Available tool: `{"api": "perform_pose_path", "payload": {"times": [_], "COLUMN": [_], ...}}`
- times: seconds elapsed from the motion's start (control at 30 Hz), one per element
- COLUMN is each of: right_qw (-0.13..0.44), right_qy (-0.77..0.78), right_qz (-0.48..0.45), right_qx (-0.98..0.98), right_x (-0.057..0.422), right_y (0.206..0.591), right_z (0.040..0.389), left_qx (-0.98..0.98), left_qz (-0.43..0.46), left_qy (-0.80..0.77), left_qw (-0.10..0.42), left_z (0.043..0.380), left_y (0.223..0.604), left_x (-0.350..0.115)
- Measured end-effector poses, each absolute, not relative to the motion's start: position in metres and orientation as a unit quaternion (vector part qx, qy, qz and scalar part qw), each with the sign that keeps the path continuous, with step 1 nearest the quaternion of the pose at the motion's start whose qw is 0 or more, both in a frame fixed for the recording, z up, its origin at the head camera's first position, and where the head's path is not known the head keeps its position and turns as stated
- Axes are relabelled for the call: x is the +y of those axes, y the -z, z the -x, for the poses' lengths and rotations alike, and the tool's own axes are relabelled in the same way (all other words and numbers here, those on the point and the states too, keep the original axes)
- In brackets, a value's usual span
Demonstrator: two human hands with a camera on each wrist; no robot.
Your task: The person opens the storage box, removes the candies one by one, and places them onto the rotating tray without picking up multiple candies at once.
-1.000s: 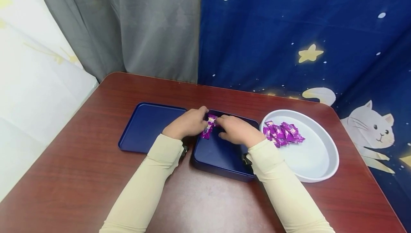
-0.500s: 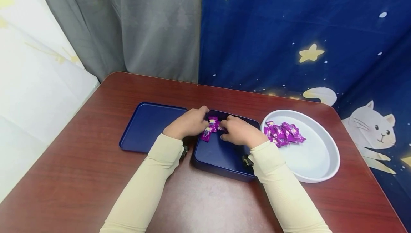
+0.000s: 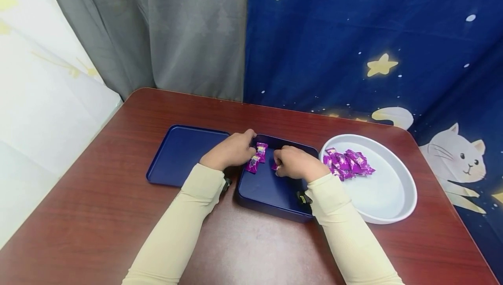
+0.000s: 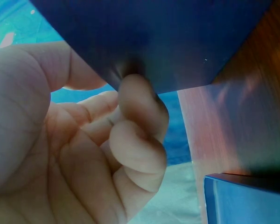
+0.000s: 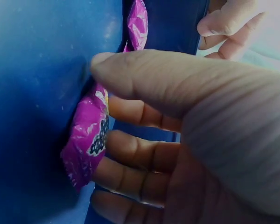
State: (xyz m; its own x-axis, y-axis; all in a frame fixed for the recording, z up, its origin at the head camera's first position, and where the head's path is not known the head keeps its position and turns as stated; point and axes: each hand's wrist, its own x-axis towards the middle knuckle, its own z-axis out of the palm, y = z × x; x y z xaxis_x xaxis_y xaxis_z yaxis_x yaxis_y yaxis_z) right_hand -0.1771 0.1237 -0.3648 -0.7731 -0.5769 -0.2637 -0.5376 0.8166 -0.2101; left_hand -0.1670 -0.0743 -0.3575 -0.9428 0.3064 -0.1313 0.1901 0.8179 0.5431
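A dark blue rectangular box [image 3: 267, 189] stands uncovered on the table. My left hand [image 3: 232, 149] grips its left wall near the far corner; in the left wrist view the fingers [image 4: 140, 149] curl against the outside. Two purple wrapped candies [image 3: 253, 164] lie inside along that wall, one behind the other. Over the box floor, my right hand [image 3: 296, 163] pinches another purple wrapped candy [image 5: 86, 135] between thumb and fingers. It is mostly covered by the hand in the head view, while the right wrist view shows its dark fruit print.
To the right, a white oval dish [image 3: 385, 193] holds a pile of purple wrapped candies [image 3: 346, 163] and sits close against the box. A shallow blue lid [image 3: 184, 154] lies left of the box. Curtains [image 3: 314, 36] hang behind the table's far edge.
My right hand has moved right, away from the candies at the left wall, with a candy in its fingers. Both candies there are now uncovered. The left hand stays in place.
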Motion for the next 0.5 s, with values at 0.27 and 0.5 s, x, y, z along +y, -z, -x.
{"api": "perform_pose_path", "payload": {"times": [0.27,0.5], "right_qw": [0.16,0.158], "right_qy": [0.043,0.05], "right_qz": [0.307,0.312], "right_qx": [0.937,0.936], "right_x": [0.1249,0.1254], "right_y": [0.3638,0.3627], "right_z": [0.1769,0.1769], "left_qx": [0.946,0.947], "left_qz": [-0.126,-0.126], "left_qy": [-0.279,-0.276], "left_qw": [0.105,0.108], "left_z": [0.1672,0.1674], "left_y": [0.3586,0.3588], "left_x": [-0.0741,-0.0739]}}
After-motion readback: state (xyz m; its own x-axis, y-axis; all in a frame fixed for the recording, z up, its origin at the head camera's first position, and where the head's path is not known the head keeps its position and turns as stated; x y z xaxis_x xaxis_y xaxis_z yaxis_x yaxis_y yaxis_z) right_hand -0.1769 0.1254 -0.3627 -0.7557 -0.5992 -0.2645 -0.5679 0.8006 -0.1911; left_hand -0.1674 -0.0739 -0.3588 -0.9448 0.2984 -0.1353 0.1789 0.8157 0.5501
